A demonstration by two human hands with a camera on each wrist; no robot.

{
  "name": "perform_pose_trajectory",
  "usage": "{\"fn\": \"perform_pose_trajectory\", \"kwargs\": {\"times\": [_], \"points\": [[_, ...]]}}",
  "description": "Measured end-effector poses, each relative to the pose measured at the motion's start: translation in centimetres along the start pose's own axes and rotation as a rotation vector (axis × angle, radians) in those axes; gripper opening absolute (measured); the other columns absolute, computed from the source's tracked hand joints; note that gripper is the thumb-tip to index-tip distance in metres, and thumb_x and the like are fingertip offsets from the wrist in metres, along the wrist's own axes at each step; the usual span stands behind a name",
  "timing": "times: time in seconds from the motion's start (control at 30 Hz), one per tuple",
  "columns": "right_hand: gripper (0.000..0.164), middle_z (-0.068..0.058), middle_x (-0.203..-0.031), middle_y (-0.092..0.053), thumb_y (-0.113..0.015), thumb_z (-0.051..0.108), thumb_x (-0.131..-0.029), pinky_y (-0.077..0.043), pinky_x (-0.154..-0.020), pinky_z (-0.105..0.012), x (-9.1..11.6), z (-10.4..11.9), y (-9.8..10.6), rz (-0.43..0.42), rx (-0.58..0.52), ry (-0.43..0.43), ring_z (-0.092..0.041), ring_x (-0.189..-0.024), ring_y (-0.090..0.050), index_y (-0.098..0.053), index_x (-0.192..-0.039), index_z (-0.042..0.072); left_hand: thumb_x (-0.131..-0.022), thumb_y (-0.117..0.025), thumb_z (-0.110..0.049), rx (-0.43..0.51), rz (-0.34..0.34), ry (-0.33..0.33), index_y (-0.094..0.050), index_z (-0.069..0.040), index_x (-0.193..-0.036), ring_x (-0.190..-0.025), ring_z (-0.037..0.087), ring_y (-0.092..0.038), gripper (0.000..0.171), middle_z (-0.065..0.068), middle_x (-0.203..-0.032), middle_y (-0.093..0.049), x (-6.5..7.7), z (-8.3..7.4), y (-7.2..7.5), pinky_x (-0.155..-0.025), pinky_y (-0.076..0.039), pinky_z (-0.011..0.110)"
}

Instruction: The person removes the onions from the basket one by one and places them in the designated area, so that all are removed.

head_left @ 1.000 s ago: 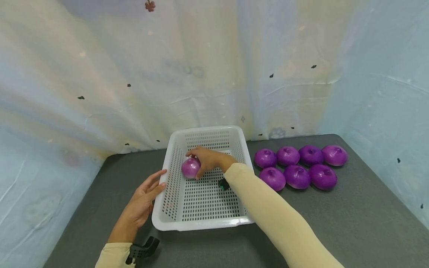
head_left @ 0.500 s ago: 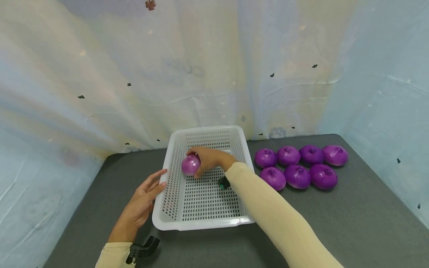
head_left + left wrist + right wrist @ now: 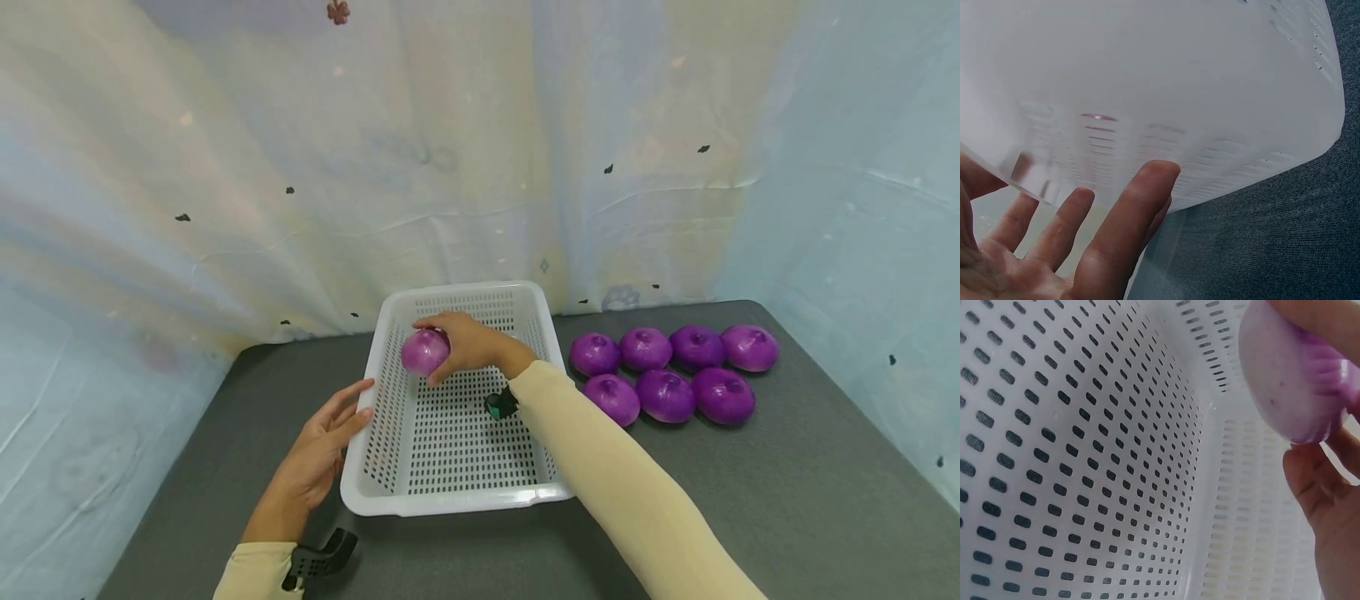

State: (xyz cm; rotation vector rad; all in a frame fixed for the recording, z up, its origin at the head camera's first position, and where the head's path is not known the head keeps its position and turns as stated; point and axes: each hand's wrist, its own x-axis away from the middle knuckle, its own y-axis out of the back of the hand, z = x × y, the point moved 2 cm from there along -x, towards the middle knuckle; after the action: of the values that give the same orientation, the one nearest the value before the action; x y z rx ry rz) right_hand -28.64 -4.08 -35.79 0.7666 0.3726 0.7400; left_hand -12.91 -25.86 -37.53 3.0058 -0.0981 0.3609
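My right hand (image 3: 468, 344) grips a purple onion (image 3: 423, 352) inside the white perforated plastic basket (image 3: 455, 504), near its left wall. In the right wrist view, the onion (image 3: 1285, 375) is held above the slotted floor, with fingers around it and a small gap below. My left hand (image 3: 318, 447) touches the basket's left rim with fairly straight fingers and thumb. The left wrist view shows these fingers (image 3: 1125, 231) against the translucent basket wall (image 3: 1147, 69), where a hint of purple shows through a slot.
Several more purple onions (image 3: 665, 396) lie in two rows on the dark grey table (image 3: 810, 500), right of the basket. A pale patterned curtain (image 3: 465, 167) hangs behind and at both sides. Black wrist straps (image 3: 318, 560) are on the arms.
My right hand has lifted the onion off the basket floor and moved it slightly up and left in the head view. The left hand, basket and other onions have stayed put.
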Motion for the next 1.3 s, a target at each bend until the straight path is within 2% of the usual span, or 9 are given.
{"fn": "perform_pose_trajectory", "kwargs": {"times": [0.3,0.77,0.93,1.1,1.3], "points": [[0.096,-0.009,-0.145,-0.043,-0.088,0.021,-0.073,-0.048,-0.104,-0.045,0.26,0.28,0.21,-0.010,-0.017,0.000,-0.027,-0.128,-0.049,-0.035,-0.154,0.021,-0.100,-0.060,-0.032,0.005,-0.002,0.007,-0.034,-0.027,-0.154,-0.100,0.011,-0.066,0.060,-0.001,-0.142,-0.051,-0.04,-0.11,0.11,-0.078,-0.058,0.041],[0.090,-0.008,-0.139,-0.036,-0.086,0.015,-0.074,-0.049,-0.102,-0.041,0.38,0.02,0.10,-0.052,-0.107,0.008,-0.026,-0.123,-0.050,-0.040,-0.151,0.021,-0.100,-0.062,-0.032,-0.001,-0.008,-0.001,-0.036,-0.027,-0.152,-0.100,0.012,-0.067,0.059,-0.011,-0.127,-0.058,-0.14,0.23,0.03,-0.078,-0.058,0.041],[0.088,-0.008,-0.139,-0.037,-0.087,0.016,-0.072,-0.049,-0.102,-0.041,0.31,0.06,0.27,-0.076,-0.107,0.022,-0.025,-0.121,-0.051,-0.042,-0.148,0.019,-0.100,-0.061,-0.032,-0.003,0.006,-0.008,-0.035,-0.026,-0.153,-0.099,0.011,-0.067,0.060,-0.011,-0.128,-0.058,-0.13,0.15,-0.01,-0.078,-0.057,0.040],[0.086,-0.006,-0.137,-0.041,-0.088,0.019,-0.072,-0.051,-0.100,-0.038,0.24,0.08,0.35,-0.089,-0.079,0.015,-0.022,-0.118,-0.053,-0.043,-0.145,0.022,-0.100,-0.061,-0.031,0.000,0.005,-0.006,-0.035,-0.025,-0.153,-0.099,0.011,-0.067,0.060,-0.010,-0.127,-0.058,-0.15,0.06,-0.05,-0.078,-0.058,0.041],[0.085,-0.003,-0.137,-0.046,-0.088,0.019,-0.073,-0.051,-0.100,-0.035,0.13,0.15,0.33,-0.085,-0.121,0.026,-0.019,-0.120,-0.053,-0.042,-0.144,0.020,-0.099,-0.062,-0.031,0.008,-0.006,-0.004,-0.036,-0.026,-0.152,-0.099,0.012,-0.067,0.059,-0.012,-0.126,-0.059,-0.29,0.24,0.04,-0.077,-0.058,0.041]]}}
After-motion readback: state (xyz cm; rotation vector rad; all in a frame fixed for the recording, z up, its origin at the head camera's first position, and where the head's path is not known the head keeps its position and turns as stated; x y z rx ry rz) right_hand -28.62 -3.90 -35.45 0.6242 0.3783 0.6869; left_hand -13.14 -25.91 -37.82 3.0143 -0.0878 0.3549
